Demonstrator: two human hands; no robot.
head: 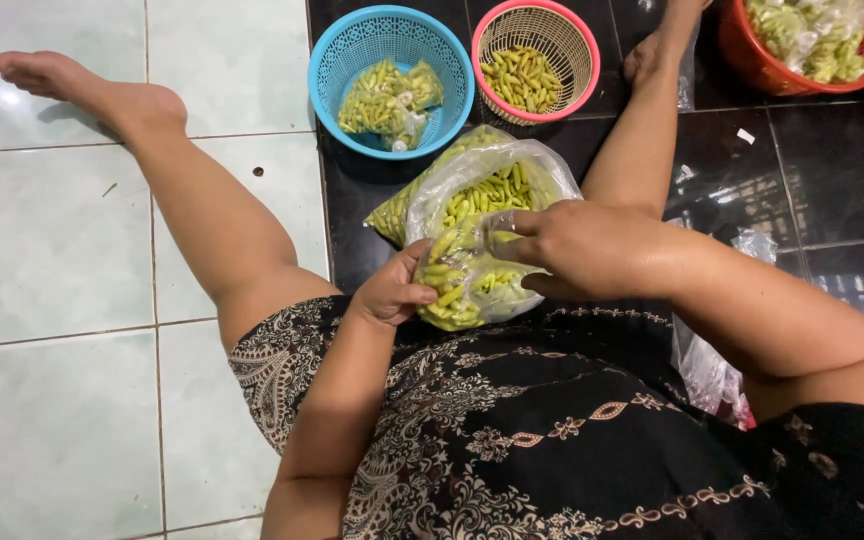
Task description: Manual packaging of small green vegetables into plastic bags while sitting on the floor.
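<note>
My left hand (392, 290) and right hand (562, 250) both grip a small bag (462, 285) of green chilies on my lap. A big bag (482, 180) lies just beyond, then a blue basket (337, 60) and pink basket (582, 45).

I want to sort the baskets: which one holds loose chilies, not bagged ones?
The pink basket, between the blue basket and the red basket; both of those hold clear bags.

Blue basket (347, 62), pink basket (580, 45), red basket (752, 62)

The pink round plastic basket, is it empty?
No, the pink round plastic basket holds a small heap of loose yellow-green chili peppers on its bottom.
</note>
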